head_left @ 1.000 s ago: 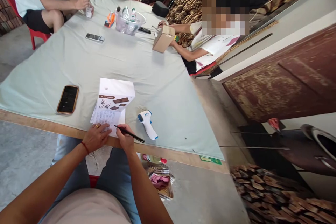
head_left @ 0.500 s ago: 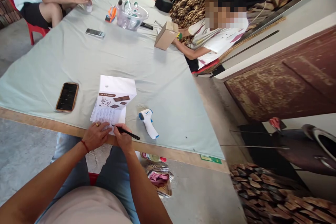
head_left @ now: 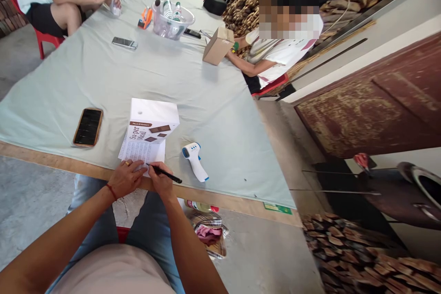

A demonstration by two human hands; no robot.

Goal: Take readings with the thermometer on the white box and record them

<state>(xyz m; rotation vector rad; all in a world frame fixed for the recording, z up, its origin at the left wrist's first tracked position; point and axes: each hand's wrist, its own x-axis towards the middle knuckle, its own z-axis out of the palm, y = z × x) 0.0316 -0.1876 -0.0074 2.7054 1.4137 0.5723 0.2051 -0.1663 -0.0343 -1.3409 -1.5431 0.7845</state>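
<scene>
The right hand keeps its pinch on the black pen, tip still on the paper sheet. The left hand stays flat on it, so the writing continues.

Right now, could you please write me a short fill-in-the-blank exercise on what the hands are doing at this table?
1. The right hand grips a black ____ over the printed sheet.
2. The left hand presses flat on the ____.
3. The infrared thermometer lies to the ____ of the white box.

Missing words: pen; sheet; right
</scene>
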